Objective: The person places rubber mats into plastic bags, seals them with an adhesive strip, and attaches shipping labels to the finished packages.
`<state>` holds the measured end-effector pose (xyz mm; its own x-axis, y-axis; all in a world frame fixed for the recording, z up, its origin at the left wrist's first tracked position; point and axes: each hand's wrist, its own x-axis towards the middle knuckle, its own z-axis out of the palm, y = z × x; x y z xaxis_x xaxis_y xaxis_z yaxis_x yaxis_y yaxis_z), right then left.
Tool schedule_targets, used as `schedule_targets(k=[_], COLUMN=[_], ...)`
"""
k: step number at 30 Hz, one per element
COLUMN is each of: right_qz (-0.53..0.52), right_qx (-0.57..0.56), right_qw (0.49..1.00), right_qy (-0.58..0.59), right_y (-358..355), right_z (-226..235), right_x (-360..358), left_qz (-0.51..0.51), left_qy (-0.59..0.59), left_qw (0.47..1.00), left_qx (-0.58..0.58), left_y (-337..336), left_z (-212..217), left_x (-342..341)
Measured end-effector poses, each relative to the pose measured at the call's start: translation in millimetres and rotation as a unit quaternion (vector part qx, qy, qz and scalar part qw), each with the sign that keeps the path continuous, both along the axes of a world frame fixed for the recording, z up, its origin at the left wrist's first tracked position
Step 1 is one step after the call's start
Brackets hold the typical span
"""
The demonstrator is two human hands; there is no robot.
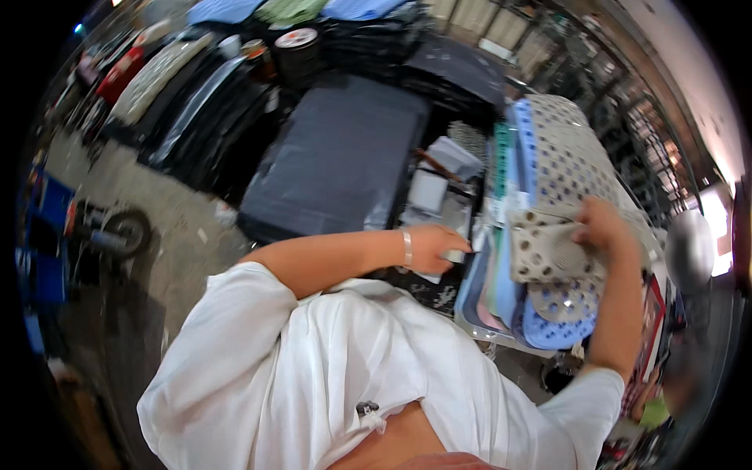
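My right hand [607, 225] is closed on the edge of a beige mat [544, 254] dotted with round holes, folded over on top of a stack. Beneath it lies a blue perforated mat [540, 327], and a longer beige perforated mat [572, 145] stretches away behind. Left of these, edges of blue, green and pink mats show in the stack. My left hand [435, 247], with a band at the wrist, is closed around a small pale object [454, 255]. Its kind is too small and blurred to make out. This hand hovers by the stack's left side.
A large dark plastic-wrapped slab [337, 149] lies to the left of the stack. Between them are a white box [427, 192] and papers. More dark wrapped bundles [454, 70] stand at the back. A blue vehicle with a wheel [128, 233] is on the far left.
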<state>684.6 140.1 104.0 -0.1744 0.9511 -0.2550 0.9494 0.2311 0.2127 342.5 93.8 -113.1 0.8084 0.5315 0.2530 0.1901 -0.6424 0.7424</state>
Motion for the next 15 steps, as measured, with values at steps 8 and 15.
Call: schedule_targets(k=[8, 15], right_qz=[0.156, 0.132], right_qx=[0.27, 0.187], right_qw=[0.95, 0.947], right_qy=[0.011, 0.226], right_y=[-84.7, -101.5], right_z=[62.2, -80.5], right_x=[-170.6, -288.6], left_qz=[0.235, 0.229], left_qy=[0.422, 0.314], left_qw=[0.862, 0.879], left_qx=[0.156, 0.277], left_y=[-52.0, -34.9], left_z=[-107.5, -153.6], left_x=[-284.1, -304.6])
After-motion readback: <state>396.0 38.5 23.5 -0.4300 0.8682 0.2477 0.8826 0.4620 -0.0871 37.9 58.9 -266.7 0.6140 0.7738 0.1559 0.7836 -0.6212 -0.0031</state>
